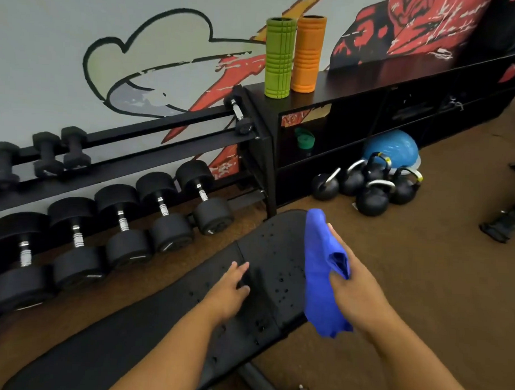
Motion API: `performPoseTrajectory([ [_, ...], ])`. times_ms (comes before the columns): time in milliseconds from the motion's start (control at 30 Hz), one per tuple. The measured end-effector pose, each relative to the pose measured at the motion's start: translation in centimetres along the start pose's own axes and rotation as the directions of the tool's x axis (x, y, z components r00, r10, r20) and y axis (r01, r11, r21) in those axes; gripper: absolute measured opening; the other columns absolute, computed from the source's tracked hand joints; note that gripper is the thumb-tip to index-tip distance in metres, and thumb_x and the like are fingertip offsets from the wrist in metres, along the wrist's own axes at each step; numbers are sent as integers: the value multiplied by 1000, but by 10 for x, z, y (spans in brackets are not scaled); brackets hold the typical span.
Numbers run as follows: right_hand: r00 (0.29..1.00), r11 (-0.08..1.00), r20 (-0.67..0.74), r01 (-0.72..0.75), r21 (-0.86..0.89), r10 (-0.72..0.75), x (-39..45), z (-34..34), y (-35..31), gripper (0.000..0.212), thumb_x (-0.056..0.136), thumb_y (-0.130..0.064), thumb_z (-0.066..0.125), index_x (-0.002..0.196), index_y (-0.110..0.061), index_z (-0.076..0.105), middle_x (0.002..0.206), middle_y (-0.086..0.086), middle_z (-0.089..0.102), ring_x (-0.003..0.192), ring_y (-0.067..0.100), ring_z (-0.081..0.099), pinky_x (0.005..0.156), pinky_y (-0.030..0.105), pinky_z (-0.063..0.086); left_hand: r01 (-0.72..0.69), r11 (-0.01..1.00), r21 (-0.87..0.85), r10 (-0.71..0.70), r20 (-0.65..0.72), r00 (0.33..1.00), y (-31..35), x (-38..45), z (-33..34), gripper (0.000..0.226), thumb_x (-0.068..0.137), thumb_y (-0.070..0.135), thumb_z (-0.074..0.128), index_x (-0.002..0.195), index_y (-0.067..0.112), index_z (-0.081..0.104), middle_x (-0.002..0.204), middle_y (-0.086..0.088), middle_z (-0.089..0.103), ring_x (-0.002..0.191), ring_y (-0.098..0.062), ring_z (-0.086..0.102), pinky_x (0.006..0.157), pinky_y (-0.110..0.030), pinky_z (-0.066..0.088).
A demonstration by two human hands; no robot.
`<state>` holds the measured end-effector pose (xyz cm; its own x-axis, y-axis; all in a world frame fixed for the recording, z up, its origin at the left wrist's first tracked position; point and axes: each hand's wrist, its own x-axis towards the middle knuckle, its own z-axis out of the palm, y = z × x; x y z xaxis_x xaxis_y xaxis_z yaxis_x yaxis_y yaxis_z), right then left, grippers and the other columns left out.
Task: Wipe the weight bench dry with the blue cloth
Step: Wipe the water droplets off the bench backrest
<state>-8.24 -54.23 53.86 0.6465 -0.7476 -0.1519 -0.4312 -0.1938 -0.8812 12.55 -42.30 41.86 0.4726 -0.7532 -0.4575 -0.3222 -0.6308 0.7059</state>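
1. Our right hand (pixel 355 288) has its grip closed around a bunched fold of the cloth (pixel 320 278); the rest hangs down in a long sheet past the palm, its lower corner dangling beside the near right edge of the bench (pixel 146 334).
2. Our left hand (pixel 232 287) lies flat on the pad with fingers straight and holding nothing, near the seam between the two cushions.
3. The cloth is held above the pad's right edge and, as far as we can judge, does not press on it yet. The wet area lies just left of the cloth, between our two hands, where dark droplets (pixel 279 280) dot the black surface.
4. The bench's long axis runs from the lower left, close to us, up to the rounded far end near the rack. The drops are scattered along that axis, both beyond the left hand and nearer to us.
5. The right hand is the nearer one to the work, since it already carries the cloth; we judge the coming move to be lowering it leftward onto the pad and stroking along the length.
6. The left hand sits in that path, so it may have to lift.
7. Further out, dumbbells (pixel 162 215) line the rack on the left, kettlebells (pixel 373 187) cluster on the floor beyond, and two foam rollers (pixel 293 54) stand on a shelf.
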Motion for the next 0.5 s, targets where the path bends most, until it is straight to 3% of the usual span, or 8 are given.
performPoseTrajectory([
  [67, 1000, 1000, -2, 2, 3, -2, 12, 6, -3, 82, 90, 5, 37, 138, -61, 26, 124, -15, 59, 123, 28, 50, 99, 37, 44, 2, 999, 43, 0, -41, 999, 5, 13, -2, 60, 100, 23, 47, 151, 34, 19, 161, 3, -3, 148, -21, 6, 120, -37, 15],
  [133, 1000, 1000, 13, 10, -18, -10, 21, 11, -6, 82, 90, 5, 37, 141, -58, 26, 132, 12, 57, 124, 37, 46, 101, 49, 40, 10, 997, 82, -4, -80, 997, 8, 22, -3, 61, 99, 24, 48, 151, 33, 19, 161, 2, -2, 148, -23, 5, 120, -40, 16],
  [167, 1000, 999, 17, 21, -35, -20, 24, 12, -9, 83, 89, 5, 37, 141, -59, 26, 134, 16, 55, 125, 39, 46, 101, 52, 39, 15, 996, 84, -8, -87, 996, 9, 24, -3, 61, 99, 24, 49, 151, 33, 19, 161, 2, -2, 148, -23, 4, 119, -41, 17],
  [233, 999, 997, 8, 46, -58, -46, 28, 16, -12, 86, 86, 8, 37, 139, -59, 31, 134, 15, 55, 125, 38, 45, 101, 51, 38, 32, 998, 60, -27, -87, 996, 8, 21, -2, 62, 98, 24, 50, 151, 32, 20, 161, 3, -3, 148, -25, 5, 118, -43, 21],
  [367, 994, 985, -46, 87, -150, -94, 36, 13, -13, 82, 83, 8, 38, 139, -52, 37, 123, -8, 59, 117, 25, 55, 91, 33, 45, 77, 996, 48, -72, -88, 994, 5, 9, 1, 64, 96, 25, 54, 151, 32, 22, 161, 2, -2, 147, -27, 15, 117, -43, 24],
  [433, 985, 940, -41, 147, -309, -168, 37, 10, -15, 80, 84, 5, 41, 143, -49, 33, 128, -1, 57, 113, 28, 56, 83, 33, 44, 106, 990, 99, -97, -92, 991, 2, 6, 3, 65, 95, 26, 54, 151, 31, 22, 161, 2, -1, 145, -27, 21, 116, -40, 26],
  [500, 966, 771, 64, 240, -590, -252, 35, 13, -17, 79, 88, -1, 46, 148, -47, 23, 136, 5, 50, 112, 34, 54, 82, 38, 45, 136, 978, 159, -123, -89, 988, 2, 5, 4, 66, 96, 27, 53, 152, 30, 19, 161, 1, -1, 145, -28, 22, 115, -38, 28],
])
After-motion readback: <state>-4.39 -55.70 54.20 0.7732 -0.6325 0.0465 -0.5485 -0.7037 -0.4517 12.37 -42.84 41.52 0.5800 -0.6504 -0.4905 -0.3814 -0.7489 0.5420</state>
